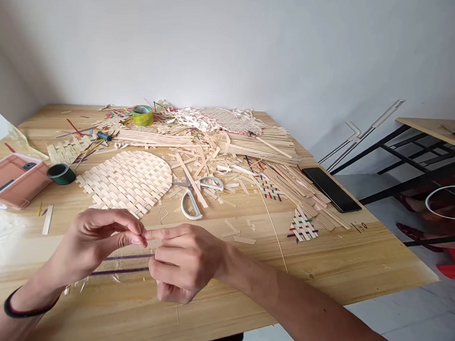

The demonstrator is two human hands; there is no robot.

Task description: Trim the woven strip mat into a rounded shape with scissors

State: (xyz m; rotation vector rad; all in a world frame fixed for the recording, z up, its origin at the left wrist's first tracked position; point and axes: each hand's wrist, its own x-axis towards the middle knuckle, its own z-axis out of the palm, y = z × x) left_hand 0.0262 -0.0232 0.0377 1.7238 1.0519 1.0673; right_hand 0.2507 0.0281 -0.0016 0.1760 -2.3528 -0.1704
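Above the front of the table, my left hand (100,238) has its thumb and fingertips pinched together. Whatever lies in that pinch is too small or hidden to make out. The outstretched index finger of my right hand (186,263) touches those fingertips, while its other fingers curl into the palm and hide anything inside. Two thin purple strips (123,272) show below and behind the hands. Just beyond them lies a rounded woven mat (130,180) of pale flat strips. White-handled scissors (192,204) lie spread on the table, with a pale strip across them.
Loose pale strips (254,146) heap at the back, beside yellow tape (142,115). A dark green tape roll (61,174) and pink box (13,179) stand left. A black phone (330,188) and small woven triangle (305,225) lie right. Another table (436,129) stands beyond.
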